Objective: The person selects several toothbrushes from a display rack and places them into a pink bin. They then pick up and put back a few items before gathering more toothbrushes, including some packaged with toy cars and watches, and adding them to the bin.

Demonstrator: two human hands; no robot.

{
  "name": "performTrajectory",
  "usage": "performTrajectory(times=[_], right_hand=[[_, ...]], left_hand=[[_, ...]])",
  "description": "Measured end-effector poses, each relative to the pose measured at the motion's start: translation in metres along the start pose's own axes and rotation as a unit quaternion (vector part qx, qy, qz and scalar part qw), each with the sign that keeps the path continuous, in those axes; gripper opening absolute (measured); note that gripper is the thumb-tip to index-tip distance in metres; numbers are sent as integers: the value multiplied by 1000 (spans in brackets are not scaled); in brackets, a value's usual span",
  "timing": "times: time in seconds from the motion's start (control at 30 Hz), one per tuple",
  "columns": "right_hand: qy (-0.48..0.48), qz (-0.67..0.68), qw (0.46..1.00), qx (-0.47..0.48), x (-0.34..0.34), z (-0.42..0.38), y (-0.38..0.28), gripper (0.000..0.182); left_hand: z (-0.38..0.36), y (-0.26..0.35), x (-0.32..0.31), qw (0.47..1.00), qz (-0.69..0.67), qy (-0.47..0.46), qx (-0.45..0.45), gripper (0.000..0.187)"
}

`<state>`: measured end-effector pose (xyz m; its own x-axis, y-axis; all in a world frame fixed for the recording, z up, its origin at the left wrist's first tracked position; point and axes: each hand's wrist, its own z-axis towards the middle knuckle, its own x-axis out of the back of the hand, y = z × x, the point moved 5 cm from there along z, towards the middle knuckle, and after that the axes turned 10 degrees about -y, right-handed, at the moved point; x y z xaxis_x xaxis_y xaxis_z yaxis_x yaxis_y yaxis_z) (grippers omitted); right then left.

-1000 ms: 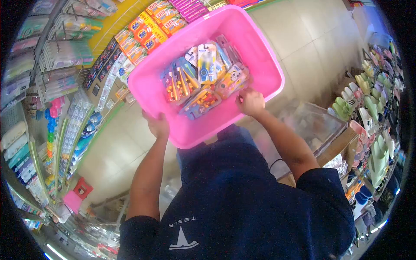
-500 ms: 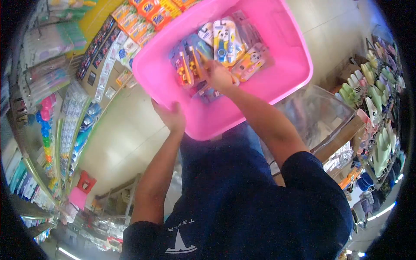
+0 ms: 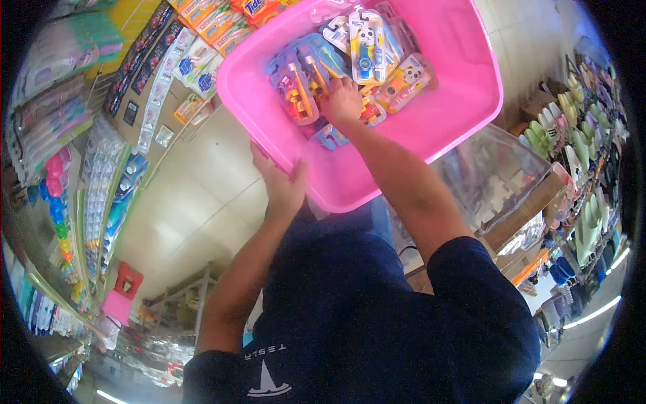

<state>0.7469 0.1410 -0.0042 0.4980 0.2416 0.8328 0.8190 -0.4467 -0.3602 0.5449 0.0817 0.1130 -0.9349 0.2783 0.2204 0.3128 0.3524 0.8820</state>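
A large pink tub (image 3: 464, 101) holds several blister packs. My left hand (image 3: 284, 185) grips the tub's near left wall, thumb and fingers around its edge. Inside the tub, my right hand (image 3: 344, 104) is on the packs, fingers curled at the orange-and-blue packs (image 3: 296, 93); whether it grips one is hidden. To its upper right lies a panda pack (image 3: 367, 47) with a blue watch-like item. A yellow and pink panda pack (image 3: 406, 79) sits right of the hand. Below the hand a blue pack (image 3: 330, 137) partly shows.
Orange Tide packs (image 3: 259, 8) lie on a shelf beyond the tub. Hanging goods line the left side. A clear plastic-covered box (image 3: 491, 175) stands right of the tub, beside racks of slippers (image 3: 592, 145). A red and pink stool-like item (image 3: 123, 289) is at the lower left.
The tub and my left hand have shifted right and slightly up in view. My right hand has moved a little right with them, still among the packs.
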Motion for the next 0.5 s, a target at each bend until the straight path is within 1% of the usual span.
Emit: performTrajectory(times=[0.03, 0.1, 0.13, 0.2, 0.27, 0.3, 0.33, 0.4, 0.43, 0.47, 0.5], right_hand=[[18, 12, 1000, 9, 1, 0, 2, 37], [0, 127, 989, -73, 28, -5, -2, 32], [-10, 184, 976, -114, 36, -12, -2, 30], [36, 364, 924, -110, 28, -22, 19, 30], [89, 422, 900, -65, 52, -43, 22, 26], [12, 510, 855, -93, 65, -59, 13, 24], [-66, 590, 796, -120, 75, -78, 1, 23], [-184, 641, 741, -83, 88, -119, -30, 16], [-241, 662, 707, -64, 90, -130, -39, 12], [-262, 596, 759, -1, 95, -129, -42, 10], [-281, 524, 802, 60, 99, -130, -45, 10]], left_hand=[[-4, 5, 7, 999, 39, -4, -10, 92], [-11, 18, 23, 993, 116, -11, -33, 90], [-14, 27, 30, 986, 155, -16, -60, 87], [-13, 47, 40, 966, 229, -21, -119, 81], [-8, 63, 42, 968, 192, -78, -145, 68], [-5, 73, 41, 967, 173, -105, -157, 61], [-2, 87, 40, 981, 96, -84, -145, 54], [5, 109, 27, 990, -60, -40, -118, 42], [11, 97, 23, 989, -133, -66, -26, 38], [13, 83, 19, 972, -204, -92, 67, 34], [11, 72, 14, 942, -271, -117, 161, 31]])
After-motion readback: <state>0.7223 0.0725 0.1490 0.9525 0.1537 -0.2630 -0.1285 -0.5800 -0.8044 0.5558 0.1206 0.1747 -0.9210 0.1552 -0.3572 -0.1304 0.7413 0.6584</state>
